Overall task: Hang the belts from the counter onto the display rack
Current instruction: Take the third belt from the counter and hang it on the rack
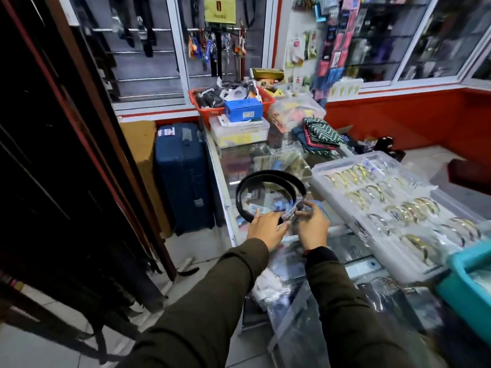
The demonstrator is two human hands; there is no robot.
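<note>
A black belt (268, 179) lies coiled in a loose loop on the glass counter (233, 160). Its buckle end, wrapped in clear plastic, sits between my two hands. My left hand (265, 227) rests flat on the near part of the loop, fingers spread. My right hand (310, 224) pinches the wrapped buckle end. To the left stands a dark display rack (66, 181) with black belts hanging down to the floor. More belts hang behind the glass at the back (146, 35).
A clear tray of bangles (393, 205) lies on the counter right of my hands. A teal bin (473, 282) sits at the right edge. A red basket (210, 108) and blue box (243, 108) stand at the far end. A blue suitcase (183, 176) is left of the counter.
</note>
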